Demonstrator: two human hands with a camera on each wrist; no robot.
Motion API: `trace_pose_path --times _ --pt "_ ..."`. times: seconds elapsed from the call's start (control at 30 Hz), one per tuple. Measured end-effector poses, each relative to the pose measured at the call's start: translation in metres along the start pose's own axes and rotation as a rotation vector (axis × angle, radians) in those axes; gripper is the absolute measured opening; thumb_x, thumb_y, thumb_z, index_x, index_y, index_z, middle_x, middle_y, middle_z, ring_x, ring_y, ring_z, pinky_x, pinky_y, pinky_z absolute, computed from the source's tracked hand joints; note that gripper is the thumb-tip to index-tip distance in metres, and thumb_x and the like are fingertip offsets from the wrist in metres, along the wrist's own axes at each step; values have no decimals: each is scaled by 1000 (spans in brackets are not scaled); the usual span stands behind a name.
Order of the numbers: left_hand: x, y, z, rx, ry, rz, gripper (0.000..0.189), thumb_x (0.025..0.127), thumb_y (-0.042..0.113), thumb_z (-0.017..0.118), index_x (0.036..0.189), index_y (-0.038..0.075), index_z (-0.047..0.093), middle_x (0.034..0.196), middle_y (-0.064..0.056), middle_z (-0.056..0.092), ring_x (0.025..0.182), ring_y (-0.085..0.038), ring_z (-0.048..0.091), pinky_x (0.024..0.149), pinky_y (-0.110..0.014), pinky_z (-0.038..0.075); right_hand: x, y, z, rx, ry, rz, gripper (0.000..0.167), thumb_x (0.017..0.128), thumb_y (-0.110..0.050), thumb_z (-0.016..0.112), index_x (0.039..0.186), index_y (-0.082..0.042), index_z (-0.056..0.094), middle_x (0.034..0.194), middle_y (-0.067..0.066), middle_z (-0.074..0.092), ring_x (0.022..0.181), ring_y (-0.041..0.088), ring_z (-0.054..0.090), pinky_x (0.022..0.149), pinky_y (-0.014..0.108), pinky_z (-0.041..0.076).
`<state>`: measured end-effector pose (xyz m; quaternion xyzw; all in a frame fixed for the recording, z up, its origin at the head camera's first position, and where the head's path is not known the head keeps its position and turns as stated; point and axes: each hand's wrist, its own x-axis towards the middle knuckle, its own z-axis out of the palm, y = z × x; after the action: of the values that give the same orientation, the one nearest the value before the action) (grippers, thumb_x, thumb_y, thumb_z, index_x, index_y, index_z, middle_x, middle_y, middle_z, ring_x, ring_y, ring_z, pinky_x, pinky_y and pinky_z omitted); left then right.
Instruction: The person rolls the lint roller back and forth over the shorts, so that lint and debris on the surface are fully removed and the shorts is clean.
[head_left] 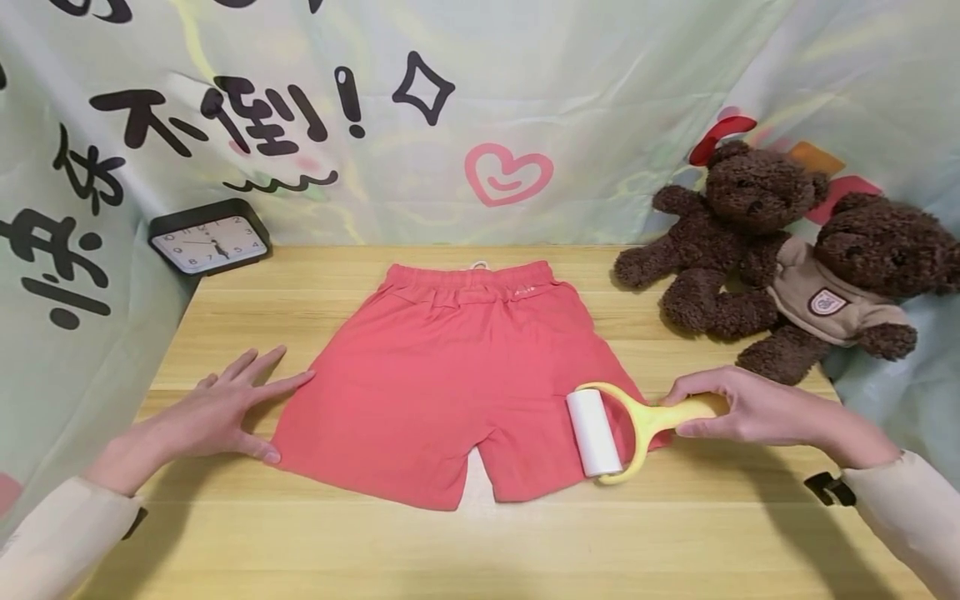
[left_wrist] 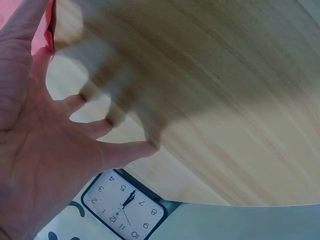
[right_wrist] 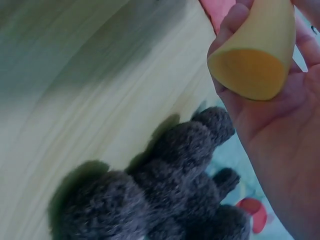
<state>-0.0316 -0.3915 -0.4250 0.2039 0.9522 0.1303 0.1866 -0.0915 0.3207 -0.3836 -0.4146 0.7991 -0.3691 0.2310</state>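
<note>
Red shorts [head_left: 420,375] lie flat on the wooden table, waistband toward the back wall. My right hand [head_left: 757,408] grips the yellow handle of a lint roller [head_left: 596,433], whose white roll rests on the right leg of the shorts near the hem. In the right wrist view the hollow end of the yellow handle [right_wrist: 250,70] shows inside my curled fingers. My left hand [head_left: 217,412] is spread at the left edge of the shorts, with thumb and index fingertip touching the fabric. The left wrist view shows the other fingers [left_wrist: 130,152] stretched out over bare wood.
A black-framed clock [head_left: 210,237] stands at the back left corner. Two brown teddy bears sit at the back right, one bare [head_left: 720,242] and one in a beige shirt [head_left: 802,292], close behind my right hand. Printed cloth [head_left: 592,108] hangs around the table [head_left: 525,550].
</note>
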Motion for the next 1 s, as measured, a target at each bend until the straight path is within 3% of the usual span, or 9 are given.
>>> trace_pose_path --times 0.17,0.4,0.7,0.83,1.0 --pt "0 2 0 2 -1 -7 123 66 90 75 171 36 40 177 -27 16 154 -66 16 100 -94 25 -15 3 -3 -7 40 58 33 96 -3 83 119 -25 77 99 -7 73 80 9 62 70 27 50" --pt "-1 0 -1 4 -2 -9 123 67 89 76 171 36 39 177 -27 16 154 -66 16 99 -95 24 -34 6 -8 -60 115 122 37 92 -1 85 119 -25 79 106 -8 76 81 10 61 68 27 47" --pt "1 0 2 -9 -15 -21 125 65 90 75 172 37 38 178 -26 14 155 -65 14 100 -95 23 -59 13 -13 -28 131 243 35 94 2 82 122 -20 78 107 -5 74 71 11 59 59 28 48" --pt "3 2 2 -3 -6 -10 124 66 90 75 171 36 39 177 -26 15 155 -66 15 100 -95 23 -75 14 -12 -20 145 334 31 97 1 80 123 -16 78 110 -5 75 75 13 60 60 28 46" --pt "0 1 2 1 2 -11 123 66 89 76 171 36 39 177 -26 16 154 -66 16 100 -95 24 -92 16 -9 -118 213 387 31 94 1 83 118 -18 78 105 -8 75 84 7 63 65 25 46"
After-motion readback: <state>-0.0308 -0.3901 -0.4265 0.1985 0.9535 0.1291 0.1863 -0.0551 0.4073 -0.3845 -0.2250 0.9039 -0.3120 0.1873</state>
